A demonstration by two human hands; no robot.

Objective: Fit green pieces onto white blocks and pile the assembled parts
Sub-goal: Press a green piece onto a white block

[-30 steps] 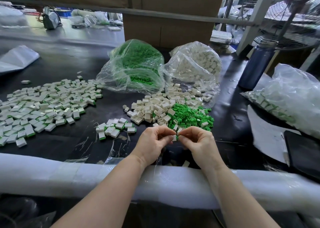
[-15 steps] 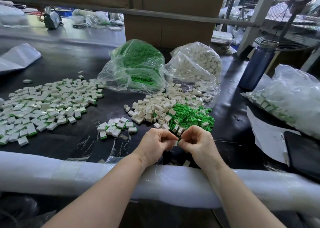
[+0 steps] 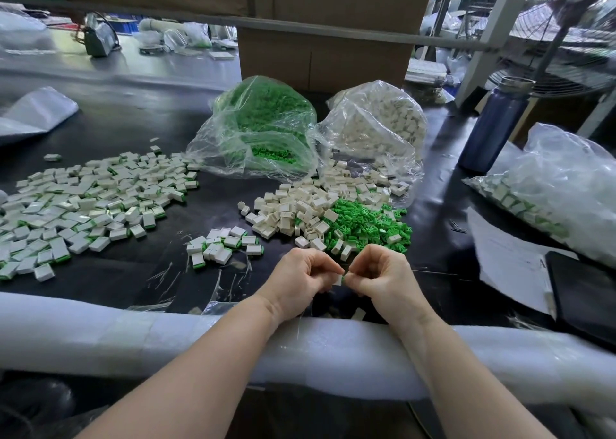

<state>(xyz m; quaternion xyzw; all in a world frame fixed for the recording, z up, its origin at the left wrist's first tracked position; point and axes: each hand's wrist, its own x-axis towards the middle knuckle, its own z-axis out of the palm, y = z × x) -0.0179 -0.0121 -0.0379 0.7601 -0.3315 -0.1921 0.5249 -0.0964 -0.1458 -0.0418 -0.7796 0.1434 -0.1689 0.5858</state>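
Right now both hands meet just above the near edge of the black counter [image 3: 133, 128], knuckles up and wrists bent slightly inward, forearms resting across the white foam padding [image 3: 100, 335] along the counter's rim. The left hand [image 3: 300, 277] has its fingers curled under and pinches a small white block [image 3: 338, 280] at its fingertips. The right hand [image 3: 383, 278], fingers likewise curled, pinches at the same block from the other side, where a sliver of green shows; how far the green piece is seated I cannot tell.

From the hands, the loose white blocks [image 3: 300, 205] lie at twelve o'clock, touching the heap of green pieces [image 3: 366, 222] at about one o'clock. A small cluster of assembled parts [image 3: 223, 245] sits at ten o'clock, and the big spread of assembled parts [image 3: 83, 202] lies farther off at nine to ten o'clock. Two clear bags stand behind the loose heaps, one of green pieces [image 3: 263, 122] and one of white blocks [image 3: 376, 128]. A blue bottle [image 3: 493, 125] stands at two o'clock, with another bag of parts [image 3: 550, 185] beside it.
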